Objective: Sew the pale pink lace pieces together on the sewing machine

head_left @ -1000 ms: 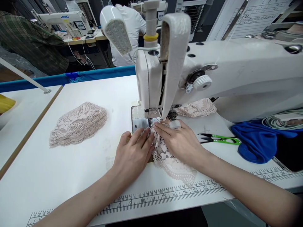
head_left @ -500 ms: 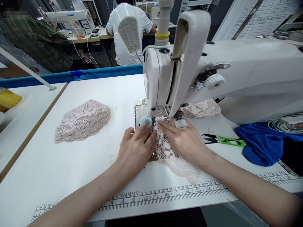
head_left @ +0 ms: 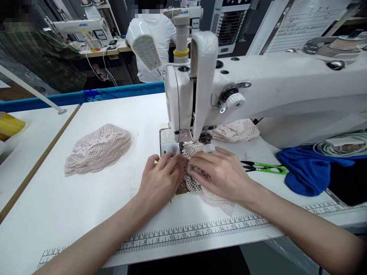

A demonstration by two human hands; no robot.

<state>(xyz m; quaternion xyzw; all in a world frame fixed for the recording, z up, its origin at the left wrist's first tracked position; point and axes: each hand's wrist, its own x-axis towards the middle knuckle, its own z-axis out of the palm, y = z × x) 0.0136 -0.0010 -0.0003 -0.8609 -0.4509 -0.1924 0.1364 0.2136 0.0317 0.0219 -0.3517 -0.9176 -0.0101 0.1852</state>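
A pale pink lace piece [head_left: 213,199] lies under the needle area of a white sewing machine [head_left: 183,97], its scalloped edge spreading toward me. Some lace also shows just behind the presser foot [head_left: 181,148]. My left hand [head_left: 163,173] is left of the foot, its bent fingertips closed at the lace edge. From the right, my right hand [head_left: 222,172] pinches the same lace with curled fingers, close to the left fingertips. Both hands partly cover the lace and the metal needle plate [head_left: 166,142].
Stacked lace pieces [head_left: 99,149] lie on the left; more lace [head_left: 236,130] sits behind the machine head. Green-handled thread snips [head_left: 269,168], a blue cloth [head_left: 305,170] and a dark phone-like slab [head_left: 349,187] are right. A printed ruler [head_left: 197,233] runs along the front edge. Two people sit beyond.
My right hand's fingers went from lying flatter on the lace to curled and pinching. More lace now shows behind the presser foot. The camera view has shifted slightly.
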